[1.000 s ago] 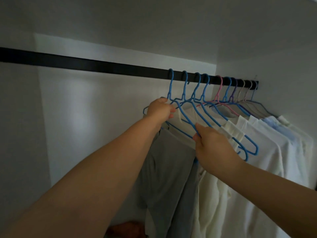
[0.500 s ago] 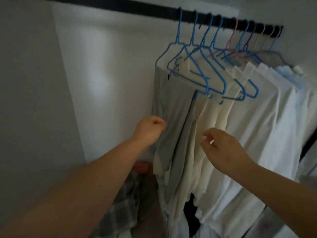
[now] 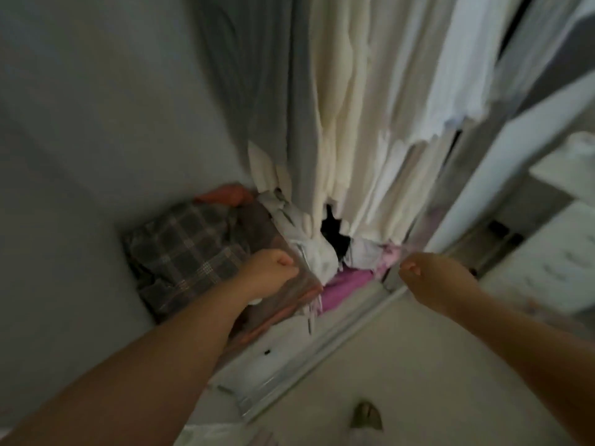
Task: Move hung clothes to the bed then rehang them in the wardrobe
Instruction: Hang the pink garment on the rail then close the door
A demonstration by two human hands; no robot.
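Grey, cream and white hung clothes (image 3: 338, 101) hang down inside the wardrobe; the rail and hangers are out of view above. My left hand (image 3: 269, 273) is curled in a fist over the folded pile at the wardrobe floor, holding nothing that I can see. My right hand (image 3: 428, 276) hovers with loosely curled fingers near the pink cloth (image 3: 347, 286), below the hems of the white garments. The frame is blurred by motion.
A plaid folded cloth (image 3: 180, 252) and an orange item (image 3: 225, 194) lie on the wardrobe floor at left. The sliding-door track (image 3: 309, 362) runs along the front edge. White shelves (image 3: 566, 175) stand at right. A foot (image 3: 367, 416) stands on the pale floor.
Both hands let go of the hangers and dropped from the rail to the wardrobe floor level. The view tilted down, so the rail left the frame.
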